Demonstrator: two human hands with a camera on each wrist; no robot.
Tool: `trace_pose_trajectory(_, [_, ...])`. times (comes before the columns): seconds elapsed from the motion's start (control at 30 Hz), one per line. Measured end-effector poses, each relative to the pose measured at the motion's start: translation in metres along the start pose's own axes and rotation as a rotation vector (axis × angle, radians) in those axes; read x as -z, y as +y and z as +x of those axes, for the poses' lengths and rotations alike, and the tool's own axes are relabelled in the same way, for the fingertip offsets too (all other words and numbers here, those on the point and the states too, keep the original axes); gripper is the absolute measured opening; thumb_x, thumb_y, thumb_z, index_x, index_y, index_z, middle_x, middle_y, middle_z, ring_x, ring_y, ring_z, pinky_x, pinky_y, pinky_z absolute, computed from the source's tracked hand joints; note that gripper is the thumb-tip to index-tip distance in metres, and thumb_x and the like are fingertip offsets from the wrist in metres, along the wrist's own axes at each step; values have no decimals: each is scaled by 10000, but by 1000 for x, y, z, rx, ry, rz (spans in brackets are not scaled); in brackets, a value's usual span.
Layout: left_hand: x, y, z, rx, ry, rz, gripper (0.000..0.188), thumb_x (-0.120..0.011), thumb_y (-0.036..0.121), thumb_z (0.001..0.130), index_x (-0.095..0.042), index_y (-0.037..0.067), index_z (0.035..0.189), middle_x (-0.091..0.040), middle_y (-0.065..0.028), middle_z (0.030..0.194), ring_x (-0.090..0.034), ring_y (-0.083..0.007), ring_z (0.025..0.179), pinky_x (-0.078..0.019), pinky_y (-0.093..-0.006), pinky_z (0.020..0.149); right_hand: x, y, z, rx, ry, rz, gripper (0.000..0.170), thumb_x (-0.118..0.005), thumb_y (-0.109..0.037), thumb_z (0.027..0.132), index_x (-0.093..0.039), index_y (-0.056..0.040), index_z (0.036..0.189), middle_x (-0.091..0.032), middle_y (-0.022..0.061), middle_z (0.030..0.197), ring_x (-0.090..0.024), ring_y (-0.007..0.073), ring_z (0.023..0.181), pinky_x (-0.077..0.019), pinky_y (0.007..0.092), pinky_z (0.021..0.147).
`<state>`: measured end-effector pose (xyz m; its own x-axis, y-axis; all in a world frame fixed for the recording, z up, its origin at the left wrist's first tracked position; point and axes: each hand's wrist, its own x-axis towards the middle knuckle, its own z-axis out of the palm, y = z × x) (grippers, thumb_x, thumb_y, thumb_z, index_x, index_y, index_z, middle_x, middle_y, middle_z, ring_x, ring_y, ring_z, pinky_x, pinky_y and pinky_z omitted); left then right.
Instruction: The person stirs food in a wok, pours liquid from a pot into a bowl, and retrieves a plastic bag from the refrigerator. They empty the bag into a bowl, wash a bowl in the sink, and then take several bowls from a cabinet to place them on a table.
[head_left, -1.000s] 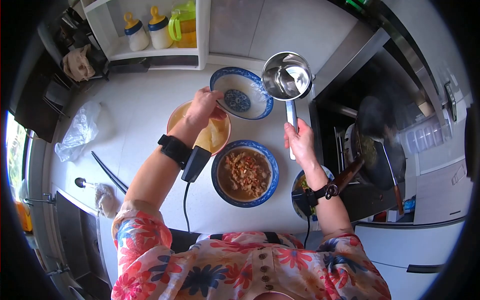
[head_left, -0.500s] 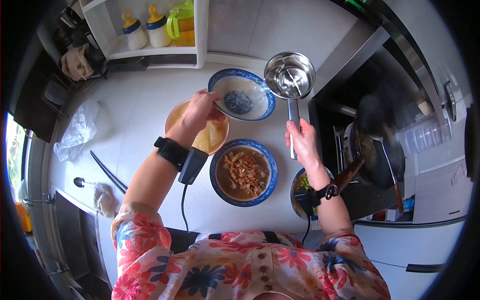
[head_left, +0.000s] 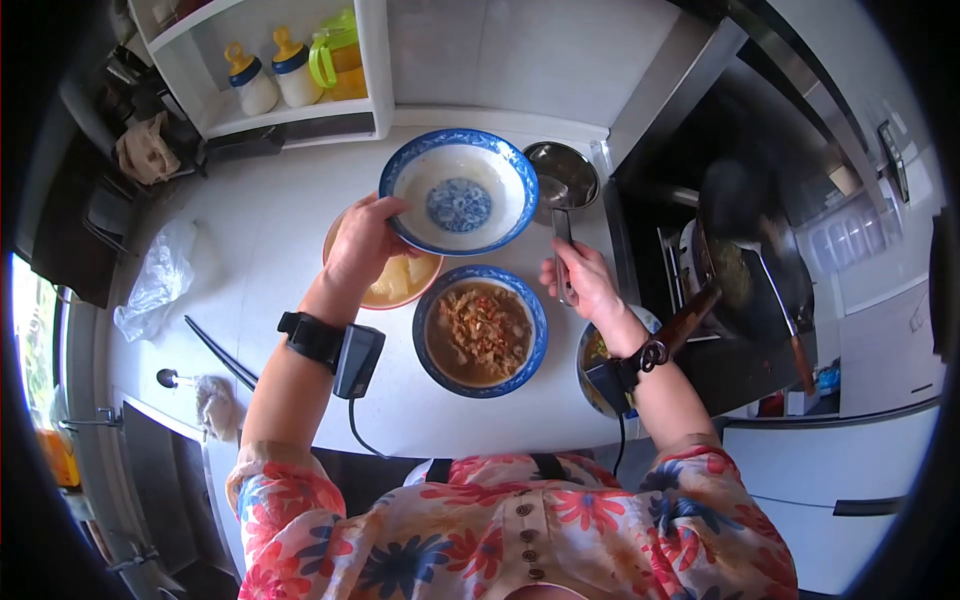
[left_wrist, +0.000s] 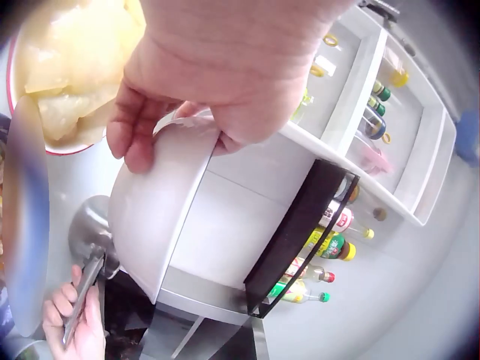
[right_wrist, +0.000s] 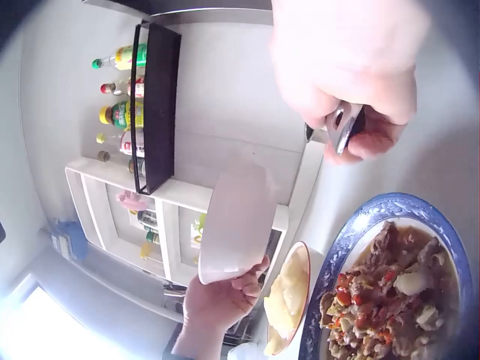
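Note:
My left hand [head_left: 366, 238] pinches the near-left rim of a blue-and-white patterned bowl [head_left: 460, 195], with nothing but a floral motif showing inside. The left wrist view shows its plain white outside, fingers over the edge. With my right hand [head_left: 585, 280] I grip the flat handle of a steel dipper [head_left: 565, 170], whose round cup sits low by the back wall. Between me and the lifted bowl stands a blue-rimmed bowl [head_left: 540, 335] of meat pieces and red chilli in brown broth. A red-rimmed bowl [head_left: 385, 304] of pale yellow slices is partly hidden behind my left hand.
Beneath my right forearm is another bowl [head_left: 588, 385], partly covered. A wok [head_left: 735, 285] with a wooden-handled spatula [head_left: 780, 300] occupies the stove at right. Leftward lie dark chopsticks [head_left: 220, 352], a spoon [head_left: 168, 378] and a clear plastic bag [head_left: 160, 280]. White shelves [head_left: 380, 70] stand behind.
The bowl in my left hand has come left and looks larger and more level. My right hand has lowered the dipper toward the back of the counter, so the bowl's edge is close beside it.

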<state>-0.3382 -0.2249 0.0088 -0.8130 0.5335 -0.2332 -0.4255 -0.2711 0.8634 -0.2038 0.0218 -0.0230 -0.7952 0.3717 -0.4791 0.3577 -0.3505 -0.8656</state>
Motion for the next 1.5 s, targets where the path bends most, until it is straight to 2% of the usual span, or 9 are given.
trace_pose_trajectory(0.27, [2,-6,-20,65,77,-196,327,-424,167,875,-480,-81,1081,-591,-187,995,-608,-286,895,-533,-404,727,39,23,-77,782,-46,-988,402,-604,-140,797,-486,8,1152,-609,148,1027,-596,230,955,-480,326,781])
trace_pose_trajectory(0.4, [-4,-3,-44,-11,115,-136,324,-443,234,870,-520,-13,1065,-622,-142,941,-638,-235,767,-528,-337,482,100,27,-142,414,-313,-896,239,-565,-95,847,-560,9,1062,-626,90,982,-601,113,915,-489,251,744])
trace_pose_trajectory(0.5, [17,6,-59,-7,31,-170,358,-495,200,851,-521,-37,1118,-568,-160,1114,-532,-253,1073,-416,-388,932,171,19,-190,259,-298,-773,149,-564,-139,862,-622,-21,933,-660,66,772,-645,117,650,-495,231,565])
trace_pose_trajectory(0.63, [-70,21,-98,-146,247,105,292,-451,316,880,-545,57,978,-630,-106,839,-584,-173,559,-429,-267,421,299,22,-240,-134,-40,-594,168,-537,-132,869,-617,-32,977,-655,84,845,-642,135,664,-469,209,521])
trace_pose_trajectory(0.8, [-161,8,-122,-147,105,98,303,-486,291,862,-545,40,1022,-634,-102,889,-632,-196,671,-455,-286,395,442,55,-232,383,485,-362,383,-604,-54,814,-486,-50,1178,-603,51,885,-594,89,691,-444,176,547])
trace_pose_trajectory(0.97, [-247,-51,-112,24,19,-107,306,-462,223,838,-528,13,1050,-611,-126,956,-585,-217,776,-432,-318,444,457,-5,-216,760,314,-477,708,-694,8,718,-375,-131,1333,-527,46,1154,-558,98,919,-475,210,737])
trace_pose_trajectory(1.2, [-374,-111,-89,96,-52,-4,268,-465,200,833,-533,-5,993,-626,-156,818,-563,-237,548,-452,-318,479,436,-76,-218,1163,-69,-1253,341,-699,-171,717,-587,-129,1036,-453,144,1232,-558,305,988,-490,360,820])
trace_pose_trajectory(1.33, [-395,-121,-52,84,-52,106,257,-493,209,823,-551,-7,949,-614,-130,710,-540,-231,508,-445,-302,479,444,-118,-218,1372,80,-982,191,-636,-142,789,-616,-62,961,-620,100,992,-630,211,854,-514,284,746])
trace_pose_trajectory(1.5, [-422,-128,-13,-56,13,290,215,-566,212,780,-546,21,876,-540,-82,590,-497,-160,434,-408,-260,414,477,-135,-230,1016,337,-86,219,-588,-179,855,-586,13,960,-643,149,840,-661,221,691,-545,259,575])
